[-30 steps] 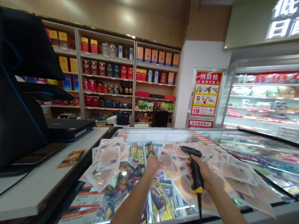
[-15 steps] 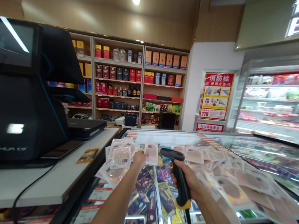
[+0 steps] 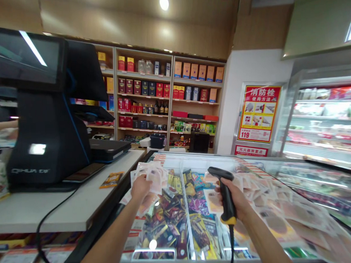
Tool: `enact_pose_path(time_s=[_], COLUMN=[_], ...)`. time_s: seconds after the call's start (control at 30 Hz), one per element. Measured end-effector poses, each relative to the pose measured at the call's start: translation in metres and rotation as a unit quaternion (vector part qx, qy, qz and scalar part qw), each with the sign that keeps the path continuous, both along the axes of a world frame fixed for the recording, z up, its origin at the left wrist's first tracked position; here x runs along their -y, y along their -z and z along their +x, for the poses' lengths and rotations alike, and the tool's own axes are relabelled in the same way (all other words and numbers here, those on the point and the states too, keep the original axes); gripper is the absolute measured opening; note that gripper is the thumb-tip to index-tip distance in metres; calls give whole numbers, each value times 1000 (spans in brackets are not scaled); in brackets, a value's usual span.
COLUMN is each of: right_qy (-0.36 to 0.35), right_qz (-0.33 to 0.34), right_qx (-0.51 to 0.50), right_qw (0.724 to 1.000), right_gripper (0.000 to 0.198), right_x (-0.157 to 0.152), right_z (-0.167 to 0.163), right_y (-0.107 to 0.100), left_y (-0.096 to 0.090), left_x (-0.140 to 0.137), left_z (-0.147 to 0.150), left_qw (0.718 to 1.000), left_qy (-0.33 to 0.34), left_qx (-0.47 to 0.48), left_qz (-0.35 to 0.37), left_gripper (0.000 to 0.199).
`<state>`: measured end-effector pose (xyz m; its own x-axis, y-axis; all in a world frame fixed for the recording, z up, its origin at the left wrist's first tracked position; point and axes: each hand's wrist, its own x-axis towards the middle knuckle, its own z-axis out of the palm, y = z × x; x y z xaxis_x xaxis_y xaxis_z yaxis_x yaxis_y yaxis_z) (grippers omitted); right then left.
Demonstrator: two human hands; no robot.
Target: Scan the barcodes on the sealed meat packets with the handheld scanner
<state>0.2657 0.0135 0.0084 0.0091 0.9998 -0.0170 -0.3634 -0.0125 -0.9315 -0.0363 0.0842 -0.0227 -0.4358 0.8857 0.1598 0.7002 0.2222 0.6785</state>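
Note:
My right hand (image 3: 235, 196) is wrapped around the grip of a black and yellow handheld barcode scanner (image 3: 226, 195), its cable hanging down. My left hand (image 3: 140, 187) pinches a flat, clear plastic packet (image 3: 154, 178) with pale contents, over the left pile of similar packets (image 3: 146, 202). On the right side of the glass freezer top, a larger heap of such packets (image 3: 272, 220) spreads out. One packet (image 3: 212, 201) lies just left of the scanner's handle.
Colourful wrapped ice creams (image 3: 167, 217) show in the chest freezer under the glass. To the left, a black checkout terminal (image 3: 44, 137) stands on a white counter (image 3: 114, 192) beside a small orange packet (image 3: 111, 180). Shelves of boxes (image 3: 144, 88) line the back.
My left hand has carried the packet leftward from the middle of the freezer to the left pile. My right hand, still around the scanner, appears slightly farther right; the view has shifted somewhat.

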Motion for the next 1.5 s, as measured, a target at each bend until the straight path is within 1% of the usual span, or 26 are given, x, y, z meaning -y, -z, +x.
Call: enact_pose_path(time_s=[0.07, 0.13, 0.2, 0.23, 0.37, 0.47, 0.6, 0.73, 0.8, 0.9, 1.0, 1.13, 1.2, 1.3, 1.37, 1.43, 1.5], right_qy=[30, 59, 78, 85, 106, 121, 149, 161, 160, 155, 139, 111, 111, 121, 121, 113, 110], right_qz=[-10, -16, -14, -12, -23, -28, -37, -49, -52, -56, -53, -43, -40, -40, -39, -34, -30], right_qx=[6, 14, 20, 22, 14, 10, 11, 14, 14, 19, 16, 14, 20, 30, 32, 29, 25], right_qw=[999, 998, 997, 996, 994, 992, 988, 986, 986, 986, 989, 993, 993, 991, 991, 993, 993], right_gripper=[23, 23, 23, 23, 21, 20, 20, 20, 20, 21, 23, 24, 23, 22, 22, 22, 22], right_x=[-1, -1, -1, 0, 0, 1, 6, 11, 12, 11, 9, 6, 6, 7, 8, 9, 9], right_z=[13, 27, 41, 47, 73, 89, 103, 106, 105, 103, 102, 94, 88, 78, 72, 69, 68], right_y=[2, 3, 5, 6, 13, 19, 26, 28, 28, 29, 32, 34, 32, 29, 27, 25, 23], left_y=[-4, -9, -14, -17, -20, -16, -2, 16, 23, 30, 33, 31, 29, 27, 26, 26, 28], left_x=[7, 12, 14, 13, 6, 2, 6, 17, 21, 25, 25, 22, 20, 20, 22, 24, 27], left_z=[-9, -10, -4, 2, 42, 82, 136, 182, 200, 219, 228, 227, 224, 218, 217, 218, 221], left_qw=[999, 996, 992, 991, 993, 993, 987, 975, 971, 968, 966, 965, 966, 963, 961, 961, 963], left_qy=[-40, -77, -95, -93, -33, 31, 126, 195, 213, 216, 216, 209, 204, 211, 215, 215, 212], left_qx=[-18, -42, -64, -72, -78, -82, -91, -103, -110, -125, -139, -156, -160, -165, -170, -172, -169], left_qz=[12, 32, 54, 62, 77, 74, 45, 13, -2, -6, -2, -8, -21, -35, -26, -9, 1], left_gripper=[39, 48, 53, 54, 53, 54, 54, 56, 57, 65, 70, 64, 55, 27, 20, 26, 43])
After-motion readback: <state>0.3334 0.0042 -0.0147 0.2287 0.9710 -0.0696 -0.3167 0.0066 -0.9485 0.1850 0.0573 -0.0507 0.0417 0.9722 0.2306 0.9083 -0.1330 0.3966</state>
